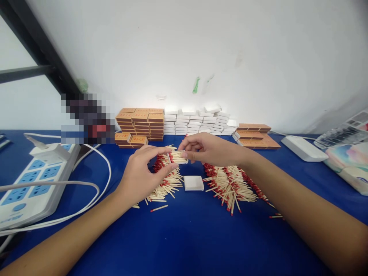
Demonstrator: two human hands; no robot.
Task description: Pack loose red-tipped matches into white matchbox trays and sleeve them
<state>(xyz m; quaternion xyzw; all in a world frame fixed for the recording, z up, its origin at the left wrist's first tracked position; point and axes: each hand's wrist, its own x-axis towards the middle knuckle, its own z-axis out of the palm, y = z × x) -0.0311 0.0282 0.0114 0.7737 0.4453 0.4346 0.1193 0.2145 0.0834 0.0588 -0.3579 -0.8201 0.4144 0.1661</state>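
Thumb and fingers of my left hand [145, 165] grip a small white matchbox tray [181, 161] by its left end, raised above the table. Red-tipped matches [176, 155] fill the tray lengthwise. At its right end, my right hand [198, 147] has curled fingers, with the thumb against the matches; part of its grip is hidden. Below, another white matchbox tray [194, 183] lies on the blue table [184, 237]. A heap of loose matches [169, 184] spreads under my left hand. A second match heap [230, 182] lies beneath my right forearm.
Along the wall stand stacked orange matchboxes [140, 122], piled white trays [195, 122] and more orange matchboxes [254, 136]. A power strip [37, 180] with looping white cables [97, 188] is at left. A white device [304, 148] and a pastel pack [349, 165] sit at right.
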